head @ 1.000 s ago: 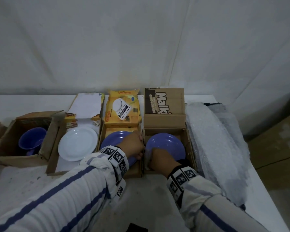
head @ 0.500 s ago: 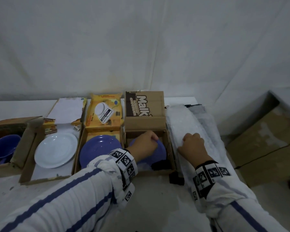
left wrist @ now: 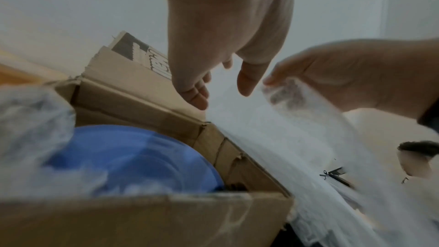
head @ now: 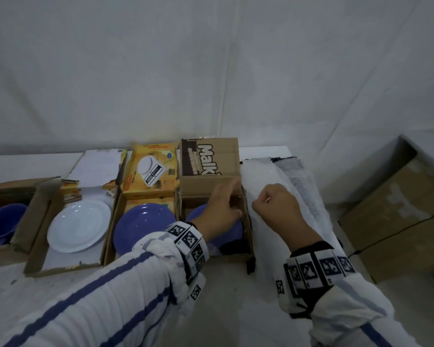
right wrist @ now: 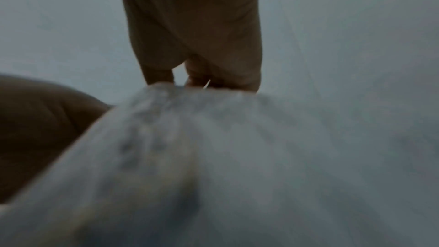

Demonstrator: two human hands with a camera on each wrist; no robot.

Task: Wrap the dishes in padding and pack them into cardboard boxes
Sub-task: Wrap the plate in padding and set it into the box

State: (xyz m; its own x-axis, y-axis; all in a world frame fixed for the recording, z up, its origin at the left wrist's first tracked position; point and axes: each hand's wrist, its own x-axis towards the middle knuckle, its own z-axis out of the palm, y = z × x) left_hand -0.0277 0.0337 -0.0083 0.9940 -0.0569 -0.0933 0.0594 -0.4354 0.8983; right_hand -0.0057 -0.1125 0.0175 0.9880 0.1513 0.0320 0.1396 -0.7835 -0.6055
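Observation:
A blue plate [head: 197, 216] [left wrist: 133, 159] lies in the open brown Malk box [head: 211, 184] [left wrist: 142, 217], with some padding at its near side. Just above the box's right wall, my left hand [head: 232, 199] [left wrist: 221, 89] is open and its fingers reach toward the bubble wrap [head: 268, 176] [left wrist: 285, 138] without holding it. My right hand [head: 268, 204] [right wrist: 197, 76] pinches the left edge of the top bubble wrap [right wrist: 237, 157] sheet and holds it raised off the stack beside the box.
Left of the Malk box, another blue plate [head: 143, 226] sits in a yellow box, a white plate [head: 79, 225] in a flat box and a blue bowl [head: 3, 221] in a brown carton. The table edge runs just right of the wrap stack; a big carton [head: 398, 221] stands on the floor.
My left hand has risen off the plate in the Malk box and moved right toward the wrap. My right hand has closed on the sheet's edge and lifted it.

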